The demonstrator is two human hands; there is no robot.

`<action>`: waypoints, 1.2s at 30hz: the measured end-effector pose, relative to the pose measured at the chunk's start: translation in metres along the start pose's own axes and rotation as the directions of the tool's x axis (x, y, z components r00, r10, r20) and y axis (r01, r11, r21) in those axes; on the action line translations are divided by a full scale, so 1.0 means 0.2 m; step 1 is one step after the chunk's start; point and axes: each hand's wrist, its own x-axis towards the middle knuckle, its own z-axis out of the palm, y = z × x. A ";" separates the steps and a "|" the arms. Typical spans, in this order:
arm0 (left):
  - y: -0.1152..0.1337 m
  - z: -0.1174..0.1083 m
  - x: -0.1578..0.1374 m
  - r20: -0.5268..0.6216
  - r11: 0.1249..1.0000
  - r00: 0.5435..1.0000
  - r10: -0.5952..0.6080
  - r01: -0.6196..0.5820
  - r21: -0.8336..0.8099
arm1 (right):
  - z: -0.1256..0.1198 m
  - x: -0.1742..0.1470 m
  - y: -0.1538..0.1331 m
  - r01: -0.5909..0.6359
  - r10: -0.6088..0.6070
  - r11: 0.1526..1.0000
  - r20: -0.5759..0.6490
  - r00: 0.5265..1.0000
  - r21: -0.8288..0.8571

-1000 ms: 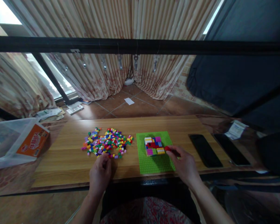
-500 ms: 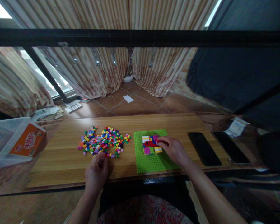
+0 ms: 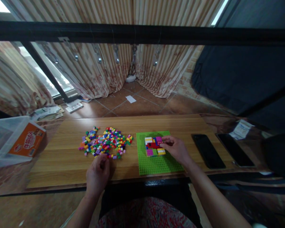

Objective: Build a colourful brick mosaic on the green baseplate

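A green studded baseplate (image 3: pixel 146 167) lies on the wooden board, bearing a low patchwork of toy bricks (image 3: pixel 149 152) in red, yellow, white, blue and magenta. At the patchwork's right edge my right hand (image 3: pixel 177 150) pinches a small red toy brick (image 3: pixel 159 143) between thumb and fingers, against the other bricks. My left hand (image 3: pixel 98 169) rests closed, fingers curled, at the near edge of a loose pile of small coloured bricks (image 3: pixel 106 142). Whatever its fingertips may hold is hidden.
Two dark phones (image 3: pixel 207 151) lie right of the baseplate, the farther one beside a crumpled packet (image 3: pixel 241 129). A clear plastic box (image 3: pixel 8 129) with an orange label stands at the left. A black metal bar (image 3: pixel 142 33) crosses in front of striped curtains.
My right hand's fingers have shifted slightly and sit lower on the red toy brick at the patchwork. My left hand stays in place by the pile. The camera view tilts slightly.
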 end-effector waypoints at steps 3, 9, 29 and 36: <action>0.00 0.00 0.00 -0.001 1.000 1.000 -0.001 0.001 0.001 | 0.01 0.01 0.01 -0.085 0.093 0.982 -0.043 0.995 0.168; -0.01 0.01 0.00 -0.002 1.000 1.000 -0.008 0.008 -0.010 | 0.04 0.01 0.00 -0.173 0.206 0.939 -0.084 0.975 0.296; 0.00 0.00 0.00 0.003 1.000 1.000 -0.004 0.004 0.005 | 0.08 -0.01 -0.02 -0.214 0.259 0.910 -0.082 0.962 0.355; 0.01 0.00 0.00 0.011 1.000 1.000 -0.015 0.015 0.001 | 0.08 0.00 0.00 -0.172 0.211 0.941 -0.111 0.971 0.291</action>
